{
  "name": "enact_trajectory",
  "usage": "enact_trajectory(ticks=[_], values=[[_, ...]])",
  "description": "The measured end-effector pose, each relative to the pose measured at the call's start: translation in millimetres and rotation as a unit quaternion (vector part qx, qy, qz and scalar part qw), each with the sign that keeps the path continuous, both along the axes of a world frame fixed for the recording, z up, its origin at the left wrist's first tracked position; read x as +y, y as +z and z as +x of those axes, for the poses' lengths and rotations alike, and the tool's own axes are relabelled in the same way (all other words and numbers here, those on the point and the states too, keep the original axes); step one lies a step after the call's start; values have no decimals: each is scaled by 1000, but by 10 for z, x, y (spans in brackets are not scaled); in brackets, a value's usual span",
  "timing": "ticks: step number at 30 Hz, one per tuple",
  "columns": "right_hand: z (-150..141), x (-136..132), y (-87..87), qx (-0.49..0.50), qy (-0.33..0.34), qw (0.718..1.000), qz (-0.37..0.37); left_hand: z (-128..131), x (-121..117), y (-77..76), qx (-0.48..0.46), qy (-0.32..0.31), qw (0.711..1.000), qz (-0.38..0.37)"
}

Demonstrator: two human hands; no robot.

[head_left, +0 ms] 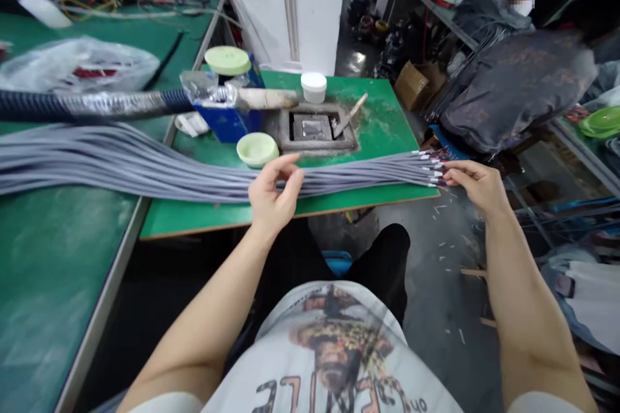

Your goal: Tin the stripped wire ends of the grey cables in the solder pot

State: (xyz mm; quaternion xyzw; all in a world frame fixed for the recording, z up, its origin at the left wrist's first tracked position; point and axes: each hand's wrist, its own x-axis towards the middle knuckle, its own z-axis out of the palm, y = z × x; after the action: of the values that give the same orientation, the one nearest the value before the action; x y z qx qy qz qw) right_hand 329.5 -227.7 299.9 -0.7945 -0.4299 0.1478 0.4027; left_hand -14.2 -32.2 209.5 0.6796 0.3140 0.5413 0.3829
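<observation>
- Pinching the grey cables [368, 177] with my left hand [274, 193], thumb and fingers closed on the bundle
- My right hand [472, 186] sits at the cables' stripped ends, fingertips [448, 174] touching them; whether it's gripping, I can't tell
- Cables lie across the green table [290, 222], along its near edge
- Just beyond: a green cup [257, 148], a metal pot [312, 128]
- Farther: a white jar [314, 87], a blue box [232, 119]
</observation>
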Motion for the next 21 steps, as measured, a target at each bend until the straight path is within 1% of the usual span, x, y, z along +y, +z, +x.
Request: enact_trajectory(ticks=[1,3,4,5,6,8,9,10,11,12,13,14,15,16,18,19,21], values=[[-36,-38,-21,2,23,1000,-9,11,-23,10,4,8,1000,14],[-125,-70,-111,17,103,993,-61,15,-84,10,1,16,999,29],[-180,-62,-195,37,158,981,-104,1,-120,4,2,21,999,31],[-243,-35,-313,67,217,961,-156,-24,-158,-4,2,31,999,29],[-312,10,-469,103,274,932,-214,-63,-198,-14,6,42,999,26],[-462,145,-877,158,359,860,-326,-175,-279,-29,25,69,997,15],[-540,233,-1108,158,382,832,-370,-243,-320,-34,43,84,995,8],[-615,334,-1340,125,388,820,-402,-317,-362,-38,61,107,992,-2],[-686,449,-1557,59,379,832,-402,-392,-404,-40,75,129,989,-10],[-750,578,-1746,-12,360,852,-381,-468,-446,-43,87,151,984,-17],[-807,719,-1898,-68,337,868,-357,-541,-490,-46,97,173,980,-23],[-859,869,-2007,-107,325,878,-334,-611,-534,-49,100,189,977,-24],[-907,1020,-2075,-145,312,888,-305,-675,-581,-53,101,201,974,-26],[-954,1167,-2103,-173,305,894,-280,-733,-631,-56,102,212,971,-31],[-1043,1411,-2070,-214,303,898,-237,-826,-743,-57,109,223,967,-51],[-1086,1498,-2022,-222,310,897,-225,-860,-806,-53,113,224,966,-64],[-1171,1597,-1894,-212,354,884,-220,-903,-937,-34,113,221,965,-88]])
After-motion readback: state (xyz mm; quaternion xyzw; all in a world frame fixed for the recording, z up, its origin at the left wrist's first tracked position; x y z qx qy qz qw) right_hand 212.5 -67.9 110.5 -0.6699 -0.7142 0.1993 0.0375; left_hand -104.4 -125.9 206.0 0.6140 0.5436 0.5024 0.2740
